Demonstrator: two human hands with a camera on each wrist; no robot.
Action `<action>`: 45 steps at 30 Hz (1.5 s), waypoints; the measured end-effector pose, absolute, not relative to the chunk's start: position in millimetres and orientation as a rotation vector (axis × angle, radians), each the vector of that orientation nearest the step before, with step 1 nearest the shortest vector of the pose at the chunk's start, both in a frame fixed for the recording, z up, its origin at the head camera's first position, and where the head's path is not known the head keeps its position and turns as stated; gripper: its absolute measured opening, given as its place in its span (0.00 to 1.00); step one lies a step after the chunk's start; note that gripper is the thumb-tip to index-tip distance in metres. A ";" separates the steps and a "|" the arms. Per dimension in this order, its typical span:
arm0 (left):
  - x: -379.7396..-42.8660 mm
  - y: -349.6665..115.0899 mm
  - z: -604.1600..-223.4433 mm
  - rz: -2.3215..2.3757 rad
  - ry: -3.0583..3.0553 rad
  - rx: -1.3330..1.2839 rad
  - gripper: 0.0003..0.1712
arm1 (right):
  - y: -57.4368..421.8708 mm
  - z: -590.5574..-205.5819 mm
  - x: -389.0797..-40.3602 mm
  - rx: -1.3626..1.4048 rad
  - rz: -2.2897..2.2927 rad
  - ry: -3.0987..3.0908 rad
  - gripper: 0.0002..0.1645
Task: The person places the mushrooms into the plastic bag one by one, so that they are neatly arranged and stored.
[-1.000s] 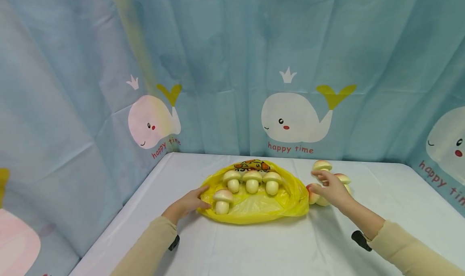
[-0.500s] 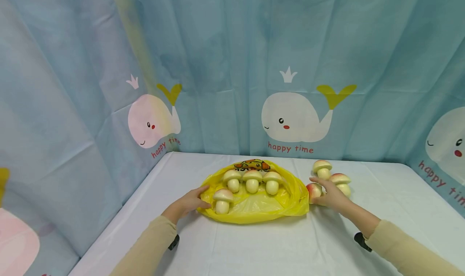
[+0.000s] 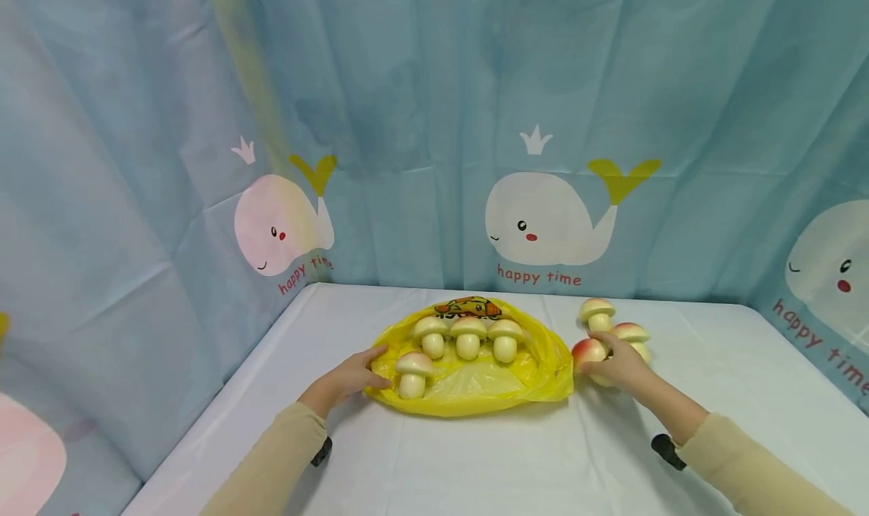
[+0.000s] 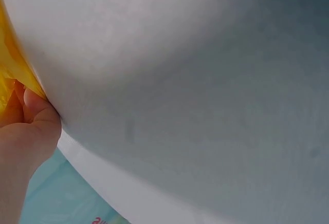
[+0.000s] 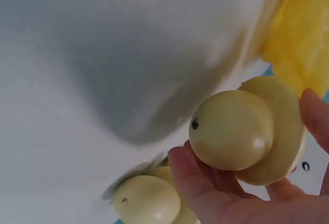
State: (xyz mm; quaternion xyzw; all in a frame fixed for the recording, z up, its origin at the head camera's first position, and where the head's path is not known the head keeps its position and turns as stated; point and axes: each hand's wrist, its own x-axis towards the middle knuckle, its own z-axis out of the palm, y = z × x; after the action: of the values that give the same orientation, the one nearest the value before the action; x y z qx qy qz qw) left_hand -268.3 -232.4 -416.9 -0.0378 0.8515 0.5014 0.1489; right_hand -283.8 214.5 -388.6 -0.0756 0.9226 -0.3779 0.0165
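A yellow plastic bag (image 3: 475,403) lies spread with its mouth wide, and several toy mushrooms (image 3: 468,339) with pale stems and pinkish caps sit in it. My left hand (image 3: 346,380) holds the bag's left edge; in the left wrist view its thumb and fingers are on the yellow film (image 4: 15,62). Just right of the bag, my right hand (image 3: 623,363) grips a red-capped toy mushroom (image 3: 588,352) between thumb and fingers. The right wrist view shows this mushroom's stem (image 5: 231,131) pointing away from the palm.
Behind the right hand two more toy mushrooms stand on the white table (image 3: 475,463), one at the back (image 3: 597,314) and one to the right (image 3: 633,333). A blue whale-print curtain (image 3: 407,124) hangs along the table's back and left side.
My right hand has come down from over the mushroom cluster and closed round the red-capped mushroom beside the bag. My left hand stays at the bag's edge; the bagged mushrooms keep their places.
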 end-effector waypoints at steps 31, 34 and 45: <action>-265.4 -232.2 -417.6 1.434 2.453 -0.106 0.47 | 112.9 -370.1 -264.9 -0.065 -1.890 2.045 0.48; -265.5 -233.7 -417.4 1.436 2.461 -0.105 0.47 | 98.5 -376.6 -266.9 -0.081 -1.911 1.958 0.48; -268.3 -231.7 -417.5 1.433 2.454 -0.123 0.46 | 53.9 -401.3 -266.6 0.055 -1.812 2.015 0.39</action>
State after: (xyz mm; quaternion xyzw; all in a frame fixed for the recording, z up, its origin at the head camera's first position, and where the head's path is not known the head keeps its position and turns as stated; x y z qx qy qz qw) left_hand -268.3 -231.7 -417.5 -0.0428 0.8533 0.4981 0.1482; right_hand -266.6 53.9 -401.3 0.0199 0.7262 -0.6531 0.2139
